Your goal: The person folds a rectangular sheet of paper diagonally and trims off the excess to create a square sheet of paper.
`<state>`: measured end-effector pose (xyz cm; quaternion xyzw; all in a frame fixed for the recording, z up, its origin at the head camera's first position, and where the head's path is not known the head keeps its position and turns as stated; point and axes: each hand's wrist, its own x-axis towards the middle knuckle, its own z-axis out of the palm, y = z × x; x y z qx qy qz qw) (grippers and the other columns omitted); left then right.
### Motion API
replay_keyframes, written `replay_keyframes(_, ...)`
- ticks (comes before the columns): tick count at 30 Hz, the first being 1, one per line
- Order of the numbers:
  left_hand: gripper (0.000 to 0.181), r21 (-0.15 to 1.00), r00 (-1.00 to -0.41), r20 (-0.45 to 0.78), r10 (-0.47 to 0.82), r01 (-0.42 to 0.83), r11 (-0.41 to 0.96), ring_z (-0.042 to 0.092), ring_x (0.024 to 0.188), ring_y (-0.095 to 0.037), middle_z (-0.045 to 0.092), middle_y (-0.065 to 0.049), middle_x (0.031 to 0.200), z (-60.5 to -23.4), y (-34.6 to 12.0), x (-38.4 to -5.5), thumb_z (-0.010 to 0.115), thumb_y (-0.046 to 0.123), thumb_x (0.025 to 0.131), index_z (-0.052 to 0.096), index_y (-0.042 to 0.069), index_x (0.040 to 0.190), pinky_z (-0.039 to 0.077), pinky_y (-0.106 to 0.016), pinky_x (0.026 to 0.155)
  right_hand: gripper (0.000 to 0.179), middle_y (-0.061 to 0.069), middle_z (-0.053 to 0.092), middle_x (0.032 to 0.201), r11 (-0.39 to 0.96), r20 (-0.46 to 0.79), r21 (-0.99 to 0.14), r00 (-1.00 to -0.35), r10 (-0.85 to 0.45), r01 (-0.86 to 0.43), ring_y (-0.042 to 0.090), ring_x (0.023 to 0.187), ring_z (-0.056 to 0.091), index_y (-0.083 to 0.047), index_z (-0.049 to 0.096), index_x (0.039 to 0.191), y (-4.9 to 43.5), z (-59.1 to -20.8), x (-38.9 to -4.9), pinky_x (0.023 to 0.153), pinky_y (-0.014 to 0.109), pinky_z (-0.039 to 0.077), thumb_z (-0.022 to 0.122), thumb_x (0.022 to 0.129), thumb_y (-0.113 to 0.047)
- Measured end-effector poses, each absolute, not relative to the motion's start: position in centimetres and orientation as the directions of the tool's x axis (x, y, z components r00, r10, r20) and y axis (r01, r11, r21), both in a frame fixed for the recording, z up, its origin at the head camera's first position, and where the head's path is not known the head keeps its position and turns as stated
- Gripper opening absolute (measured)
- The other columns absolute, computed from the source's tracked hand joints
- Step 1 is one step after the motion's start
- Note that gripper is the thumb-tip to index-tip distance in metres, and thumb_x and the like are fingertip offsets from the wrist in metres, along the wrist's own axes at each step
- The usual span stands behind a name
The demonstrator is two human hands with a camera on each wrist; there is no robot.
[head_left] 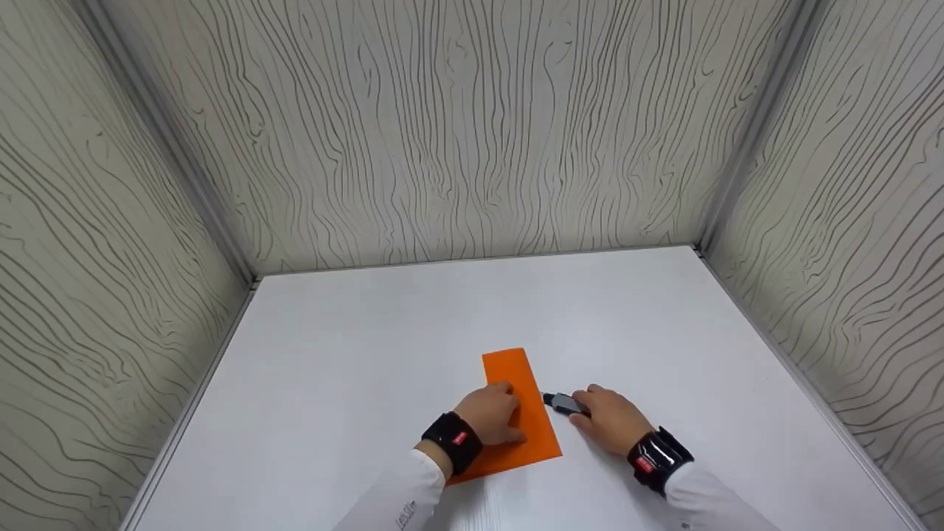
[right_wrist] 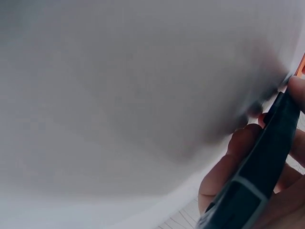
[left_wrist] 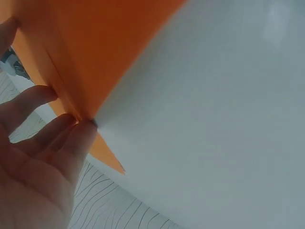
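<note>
A sheet of orange paper (head_left: 542,436) lies on the white table, its long right edge facing the right hand. On top of it my left hand (head_left: 490,414) rests with fingers spread, pressing it down. The left wrist view shows the fingertips along a crease-like line in the paper (left_wrist: 107,43), part of which rises off the table. My right hand (head_left: 613,419) grips a grey and black utility knife (head_left: 566,403), its front end pointing left, close to the paper's right edge. In the right wrist view, fingers wrap round the dark knife handle (right_wrist: 259,167).
The white tabletop (head_left: 354,354) extends around the paper on all sides. Wood-grain patterned panels (head_left: 457,133) stand behind and at both sides, with grey metal strips at the corners. Both wrists wear black straps (head_left: 451,442).
</note>
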<state>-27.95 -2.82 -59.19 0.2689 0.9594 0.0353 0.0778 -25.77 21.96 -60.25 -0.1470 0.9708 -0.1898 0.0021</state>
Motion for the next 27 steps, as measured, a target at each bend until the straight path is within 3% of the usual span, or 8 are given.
replay_keyframes(3,0.053,0.095,-0.841,-0.120,0.528,0.520,0.849,0.065,0.097,-0.021,0.070,-0.006,0.131,-59.2,-2.6,-27.9,0.085,0.059,0.089,0.080,0.013,0.115,0.059,-0.031,0.100,0.032,0.004,0.066,0.094,0.887,0.053,-0.365,-0.958,-0.282,-0.282,0.017,0.081,0.055,-0.002,0.076,0.123,21.9,-60.3,-25.8,0.080,0.042,0.053,0.080,0.098,-0.020)
replay_keyframes(7,0.060,0.100,-0.843,-0.118,0.525,0.516,0.851,0.056,0.085,-0.018,0.068,-0.003,0.112,-59.5,-2.4,-27.9,0.089,0.064,0.083,0.079,0.011,0.109,0.057,-0.027,0.089,0.031,0.004,0.065,0.094,0.886,0.050,-0.364,-0.956,-0.289,-0.287,0.017,0.081,0.055,-0.002,0.076,0.124,21.9,-60.4,-25.9,0.080,0.042,0.053,0.079,0.099,-0.021)
replay_keyframes(11,0.062,0.095,-0.841,-0.109,0.530,0.522,0.848,0.053,0.082,-0.017,0.063,-0.002,0.103,-59.6,-2.3,-28.1,0.089,0.065,0.081,0.078,0.011,0.110,0.056,-0.026,0.086,0.030,0.005,0.066,0.094,0.880,0.052,-0.378,-0.956,-0.288,-0.285,0.018,0.081,0.055,-0.001,0.075,0.123,22.1,-60.4,-26.1,0.081,0.043,0.053,0.078,0.099,-0.019)
replay_keyframes(17,0.066,0.092,-0.839,-0.111,0.532,0.524,0.847,0.052,0.083,-0.017,0.061,-0.001,0.100,-59.5,-2.7,-28.1,0.089,0.066,0.082,0.076,0.011,0.115,0.055,-0.026,0.086,0.031,0.004,0.066,0.094,0.881,0.061,-0.371,-0.954,-0.293,-0.294,0.017,0.081,0.054,-0.001,0.076,0.123,22.1,-60.8,-26.7,0.080,0.042,0.053,0.079,0.098,-0.019)
replay_keyframes(27,0.062,0.133,-0.850,-0.130,0.510,0.495,0.859,0.052,0.082,-0.017,0.058,0.000,0.095,-58.7,-2.5,-27.9,0.090,0.065,0.081,0.075,0.012,0.110,0.052,-0.027,0.081,0.027,0.001,0.061,0.090,0.887,0.048,-0.361,-0.956,-0.290,-0.287,0.018,0.079,0.051,-0.003,0.076,0.120,21.9,-60.3,-26.8,0.077,0.039,0.049,0.078,0.099,-0.019)
